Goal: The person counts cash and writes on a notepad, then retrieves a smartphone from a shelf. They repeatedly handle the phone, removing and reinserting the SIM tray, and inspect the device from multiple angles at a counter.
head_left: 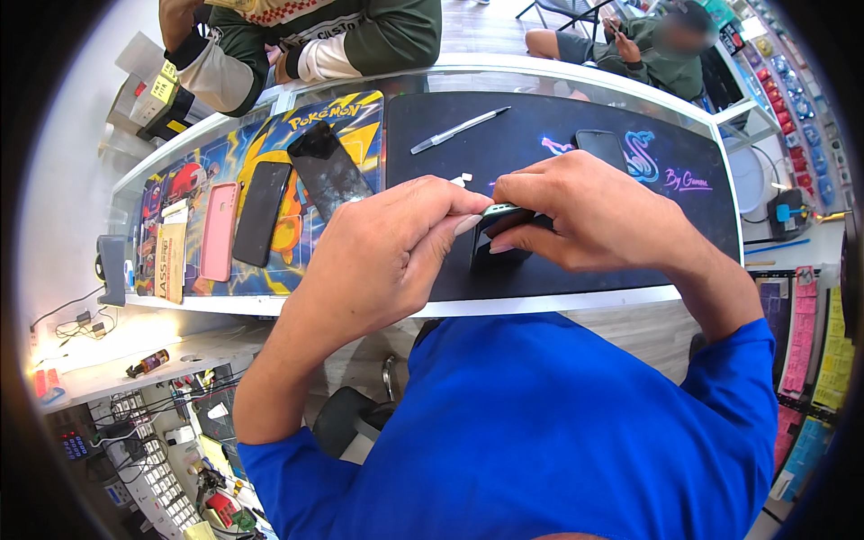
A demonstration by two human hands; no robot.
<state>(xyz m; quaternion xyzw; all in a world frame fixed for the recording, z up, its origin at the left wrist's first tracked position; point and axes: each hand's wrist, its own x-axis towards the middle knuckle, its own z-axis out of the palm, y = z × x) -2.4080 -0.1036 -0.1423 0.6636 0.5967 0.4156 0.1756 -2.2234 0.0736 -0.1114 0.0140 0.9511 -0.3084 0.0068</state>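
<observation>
My right hand [585,207] grips a dark phone [506,214] over the black mat [432,166]. The phone's short edge, with small openings in it, faces up toward me. My left hand [382,247] is closed in a pinch, with thumb and forefinger right at the phone's left corner. Whatever lies between those fingertips is too small or hidden to name. A small white piece [462,179] shows just beyond the left fingers. Below the phone, a dark flat shape [490,259] is partly covered by my right hand.
A pen [460,130] and another phone [601,149] lie on the black mat. On the colourful mat [270,126] at left are two dark phones [328,166] [262,213], a pink phone case [219,231] and a tan packet [170,261]. A person's sleeve [328,58] rests at the counter's far edge.
</observation>
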